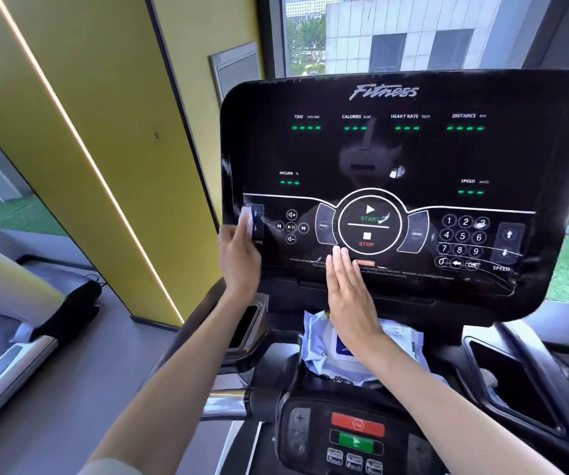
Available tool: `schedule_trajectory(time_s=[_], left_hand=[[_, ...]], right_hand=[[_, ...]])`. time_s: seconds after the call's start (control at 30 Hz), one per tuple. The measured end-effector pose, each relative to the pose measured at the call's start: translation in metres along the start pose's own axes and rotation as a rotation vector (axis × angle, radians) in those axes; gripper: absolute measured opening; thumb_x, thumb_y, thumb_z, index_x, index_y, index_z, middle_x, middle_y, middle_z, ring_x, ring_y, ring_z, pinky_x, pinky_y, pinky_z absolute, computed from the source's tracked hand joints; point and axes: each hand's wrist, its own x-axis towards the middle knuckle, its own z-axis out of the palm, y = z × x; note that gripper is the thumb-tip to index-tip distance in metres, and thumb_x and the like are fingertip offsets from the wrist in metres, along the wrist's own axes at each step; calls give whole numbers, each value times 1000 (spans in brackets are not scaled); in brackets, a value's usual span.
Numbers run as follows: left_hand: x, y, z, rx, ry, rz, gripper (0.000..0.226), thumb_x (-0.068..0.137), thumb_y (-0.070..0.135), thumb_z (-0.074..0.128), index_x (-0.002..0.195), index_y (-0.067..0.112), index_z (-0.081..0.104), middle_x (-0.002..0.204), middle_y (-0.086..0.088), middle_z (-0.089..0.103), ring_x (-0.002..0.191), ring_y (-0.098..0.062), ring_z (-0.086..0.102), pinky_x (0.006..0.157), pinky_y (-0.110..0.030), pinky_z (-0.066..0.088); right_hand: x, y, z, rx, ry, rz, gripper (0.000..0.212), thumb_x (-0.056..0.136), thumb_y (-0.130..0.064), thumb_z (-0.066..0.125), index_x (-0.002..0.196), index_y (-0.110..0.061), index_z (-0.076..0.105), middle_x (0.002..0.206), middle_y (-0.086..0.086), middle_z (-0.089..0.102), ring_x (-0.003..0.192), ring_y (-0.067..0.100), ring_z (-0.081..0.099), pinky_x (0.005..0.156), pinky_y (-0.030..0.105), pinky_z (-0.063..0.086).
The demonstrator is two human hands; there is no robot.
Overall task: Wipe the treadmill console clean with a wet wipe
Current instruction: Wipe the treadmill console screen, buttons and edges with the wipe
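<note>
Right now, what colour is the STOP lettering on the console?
The STOP lettering is red; the head view shows it best.

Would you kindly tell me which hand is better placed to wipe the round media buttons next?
Left: the left hand presses the white wet wipe against the glossy black console right beside them; the right hand lies flat, empty.
</note>
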Motion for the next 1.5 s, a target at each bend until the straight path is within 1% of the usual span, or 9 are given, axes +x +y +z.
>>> schedule_trajectory(time_s=[0.2, 0.37, 0.53, 0.7, 0.87, 1.0, 1.17, 1.37, 1.5], left_hand=[[-42, 33, 21, 54, -224, 474, 66, 77, -16, 51, 133, 17, 43, 91, -9, 48, 79, -23, 46, 58, -33, 48], [-26, 19, 16, -37, 21, -129, 50, 85, -11, 47, 130, 10, 51, 91, -6, 43, 77, -22, 46, 71, -35, 49], [-41, 31, 20, 25, -205, 443, 58, 76, -18, 49, 126, 12, 50, 88, -9, 47, 78, -22, 45, 69, -27, 45], [-25, 20, 12, -37, 25, -237, 42, 86, -11, 44, 125, 5, 51, 94, -4, 39, 80, -21, 45, 75, -39, 49], [-38, 32, 16, -3, -203, 358, 49, 84, -12, 48, 129, 9, 52, 88, -7, 45, 77, -20, 46, 69, -30, 47], [-30, 27, 15, -48, 1, -90, 45, 90, -5, 45, 132, 9, 49, 92, -4, 40, 77, -14, 41, 70, -27, 46], [-50, 48, 28, -4, -231, 402, 44, 83, -12, 51, 125, 3, 55, 86, -8, 47, 75, -19, 46, 68, -26, 46], [-40, 48, 27, -104, 11, -144, 34, 92, 0, 46, 124, 5, 54, 93, -8, 45, 76, -16, 44, 73, -25, 44], [-63, 80, 37, -119, -186, 179, 34, 89, -2, 49, 123, 4, 55, 90, -8, 47, 75, -17, 46, 69, -22, 42]], right_hand=[[0, 1, -3, 4, -30, -11, 77, 63, 22, 55, 136, 13, 32, 145, 31, 28, 137, 41, 24, 109, 50, 27], [0, 0, -4, -2, -57, -16, 74, 66, 23, 54, 136, 14, 31, 145, 31, 28, 137, 41, 23, 109, 51, 29], [0, 2, -2, -6, -77, -21, 78, 64, 22, 57, 137, 14, 29, 146, 31, 25, 138, 40, 21, 110, 50, 26], [1, 0, -1, 4, -71, -15, 66, 72, 20, 47, 136, 14, 31, 145, 31, 28, 137, 41, 23, 111, 50, 26], [-1, 2, 1, 22, -67, -26, 64, 73, 18, 37, 137, 14, 30, 146, 31, 26, 137, 41, 21, 110, 51, 27], [0, 4, 0, 27, -69, -31, 60, 76, 13, 24, 136, 15, 31, 145, 32, 28, 136, 42, 24, 108, 52, 30], [1, 3, -8, 16, -124, -45, 80, 65, 11, 63, 137, 14, 30, 146, 31, 26, 137, 40, 23, 110, 51, 26], [2, 12, -17, -42, -185, -89, 82, 71, 3, 61, 143, 7, 20, 152, 24, 15, 142, 33, 12, 116, 44, 13], [-5, 17, -23, -7, -131, -91, 71, 75, 2, 45, 142, 8, 23, 151, 24, 17, 142, 32, 12, 116, 44, 12]])
